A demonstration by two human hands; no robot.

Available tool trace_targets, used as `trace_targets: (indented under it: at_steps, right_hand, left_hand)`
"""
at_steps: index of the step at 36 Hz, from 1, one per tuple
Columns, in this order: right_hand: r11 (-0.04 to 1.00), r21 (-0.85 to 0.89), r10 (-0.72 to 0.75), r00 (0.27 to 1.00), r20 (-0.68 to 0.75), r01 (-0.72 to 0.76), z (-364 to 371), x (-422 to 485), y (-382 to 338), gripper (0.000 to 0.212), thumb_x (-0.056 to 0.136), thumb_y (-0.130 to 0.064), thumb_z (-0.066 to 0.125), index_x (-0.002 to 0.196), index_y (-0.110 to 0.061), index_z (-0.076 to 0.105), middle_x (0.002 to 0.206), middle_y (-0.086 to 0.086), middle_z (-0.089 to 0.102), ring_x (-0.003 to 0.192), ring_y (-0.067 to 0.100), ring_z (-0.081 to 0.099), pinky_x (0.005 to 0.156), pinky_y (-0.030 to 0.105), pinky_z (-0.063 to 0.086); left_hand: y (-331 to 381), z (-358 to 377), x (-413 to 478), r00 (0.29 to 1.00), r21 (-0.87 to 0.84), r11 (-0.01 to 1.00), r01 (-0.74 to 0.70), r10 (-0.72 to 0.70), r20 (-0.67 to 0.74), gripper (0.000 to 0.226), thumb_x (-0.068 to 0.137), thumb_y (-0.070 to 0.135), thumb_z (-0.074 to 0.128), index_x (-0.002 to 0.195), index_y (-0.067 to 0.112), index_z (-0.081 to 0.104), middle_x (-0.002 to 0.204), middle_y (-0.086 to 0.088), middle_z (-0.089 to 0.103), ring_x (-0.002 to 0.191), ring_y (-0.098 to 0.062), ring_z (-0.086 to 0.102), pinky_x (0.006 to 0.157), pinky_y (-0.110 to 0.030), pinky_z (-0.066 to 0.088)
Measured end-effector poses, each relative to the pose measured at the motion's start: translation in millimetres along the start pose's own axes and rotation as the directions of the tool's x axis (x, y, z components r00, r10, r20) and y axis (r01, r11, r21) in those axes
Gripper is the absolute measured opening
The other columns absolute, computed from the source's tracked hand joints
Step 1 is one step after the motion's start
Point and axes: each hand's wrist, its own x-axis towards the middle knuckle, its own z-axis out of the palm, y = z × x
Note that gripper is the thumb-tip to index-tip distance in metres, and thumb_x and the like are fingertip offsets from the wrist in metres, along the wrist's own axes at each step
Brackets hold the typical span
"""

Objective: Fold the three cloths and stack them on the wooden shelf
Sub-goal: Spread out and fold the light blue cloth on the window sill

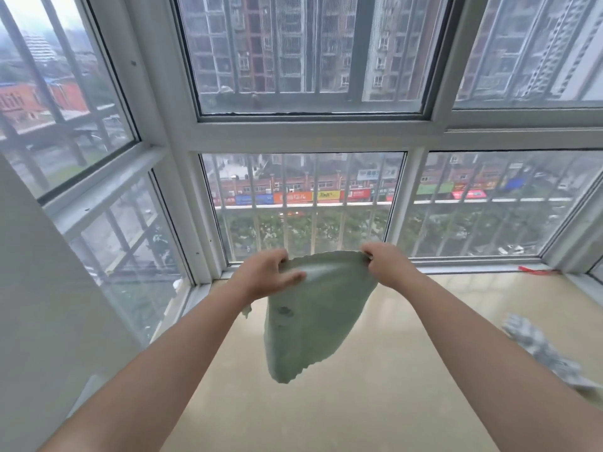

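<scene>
The pale green cloth [310, 321] hangs in the air above the beige window ledge [408, 370]. The left hand [267, 275] pinches one top corner, thumb in front. The right hand [388, 265] curls its fingers [370, 250] over the other corner (a crumpled grey-white cloth [541, 350] lies on the ledge at right).

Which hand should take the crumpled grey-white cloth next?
Probably the right hand: the crumpled grey-white cloth lies on its side. Both it and the left hand pinch the pale green cloth.
</scene>
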Motion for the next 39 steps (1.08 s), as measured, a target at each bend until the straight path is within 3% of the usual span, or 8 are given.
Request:
trace_targets:
  at_steps: [5, 10, 14, 22, 26, 30, 33, 39]
  right_hand:
    - [0.989, 0.146, 0.034, 0.997, -0.063, -0.024, -4, 2, 7, 0.027, 0.079, 0.007, 0.032, 0.072, -0.012, 0.049, 0.076, 0.005, 0.051, 0.081, 0.025, 0.046, 0.062, 0.03, 0.033]
    - [0.969, 0.246, 0.002, 0.994, -0.106, 0.025, -9, -4, 9, 0.029, 0.092, -0.008, 0.034, 0.064, -0.013, 0.033, 0.065, 0.003, 0.037, 0.067, 0.021, 0.036, 0.059, 0.033, 0.025]
    - [0.988, 0.149, -0.033, 0.996, -0.087, 0.045, -14, -8, 9, 0.037, 0.094, -0.029, 0.048, 0.063, -0.016, 0.032, 0.062, 0.0, 0.038, 0.06, 0.018, 0.037, 0.055, 0.031, 0.026]
    - [0.999, 0.02, -0.027, 0.987, -0.157, 0.031, -19, -9, 11, 0.034, 0.1, -0.024, 0.037, 0.07, -0.008, 0.042, 0.064, 0.005, 0.042, 0.073, 0.025, 0.043, 0.062, 0.031, 0.028]
    - [1.0, -0.006, -0.024, 0.984, -0.178, 0.023, -19, -7, 14, 0.035, 0.099, -0.02, 0.039, 0.067, -0.006, 0.044, 0.068, 0.007, 0.042, 0.075, 0.026, 0.044, 0.064, 0.03, 0.029]
    - [1.0, -0.007, -0.002, 0.986, -0.168, 0.0, -20, -4, 19, 0.031, 0.098, -0.019, 0.042, 0.083, 0.003, 0.059, 0.081, 0.017, 0.055, 0.078, 0.026, 0.046, 0.066, 0.031, 0.032]
    - [1.0, -0.018, -0.002, 0.983, -0.185, -0.001, -19, -1, 25, 0.032, 0.095, -0.013, 0.045, 0.063, -0.011, 0.045, 0.071, 0.007, 0.049, 0.077, 0.025, 0.044, 0.064, 0.031, 0.03]
    - [1.0, 0.006, 0.001, 0.982, -0.187, 0.0, -16, -1, 33, 0.033, 0.092, -0.007, 0.046, 0.063, -0.021, 0.039, 0.078, 0.006, 0.05, 0.079, 0.024, 0.044, 0.065, 0.03, 0.03]
  left_hand:
    - [7, -10, 2, 0.993, 0.028, 0.999, 0.037, -0.04, 0.109, 0.027, 0.085, 0.024, 0.064, 0.071, 0.014, 0.043, 0.074, -0.001, 0.047, 0.073, -0.02, 0.045, 0.062, -0.029, 0.032]
    - [7, -13, 1, 0.991, -0.07, 0.994, 0.081, -0.072, 0.115, 0.02, 0.084, 0.019, 0.064, 0.088, 0.0, 0.058, 0.084, -0.012, 0.058, 0.075, -0.021, 0.051, 0.066, -0.03, 0.038]
    - [6, -14, -1, 0.99, -0.09, 0.991, 0.097, -0.087, 0.109, 0.022, 0.085, 0.017, 0.063, 0.068, 0.017, 0.049, 0.068, 0.002, 0.048, 0.062, -0.011, 0.044, 0.056, -0.024, 0.032]
    - [2, -20, -5, 0.995, -0.066, 0.994, 0.093, -0.089, 0.051, 0.033, 0.091, 0.011, 0.053, 0.061, 0.018, 0.04, 0.061, 0.002, 0.041, 0.061, -0.016, 0.039, 0.053, -0.023, 0.027]
    - [-2, -24, -6, 0.988, -0.099, 0.984, 0.147, -0.142, 0.057, 0.018, 0.09, 0.006, 0.048, 0.074, 0.004, 0.056, 0.07, -0.007, 0.052, 0.067, -0.019, 0.043, 0.062, -0.027, 0.031]
    - [-3, -27, -7, 0.985, -0.088, 0.981, 0.171, -0.166, 0.053, 0.034, 0.085, -0.004, 0.04, 0.061, 0.018, 0.045, 0.063, -0.001, 0.048, 0.065, -0.019, 0.044, 0.06, -0.027, 0.031]
    - [-5, -27, -8, 0.979, -0.09, 0.975, 0.201, -0.198, 0.04, 0.03, 0.08, -0.01, 0.037, 0.066, 0.014, 0.05, 0.066, 0.0, 0.048, 0.07, -0.02, 0.045, 0.059, -0.026, 0.032]
    - [-9, -23, -8, 0.978, -0.049, 0.977, 0.207, -0.208, -0.012, 0.018, 0.088, 0.0, 0.043, 0.077, 0.002, 0.056, 0.069, -0.004, 0.049, 0.074, -0.021, 0.046, 0.054, -0.026, 0.031]
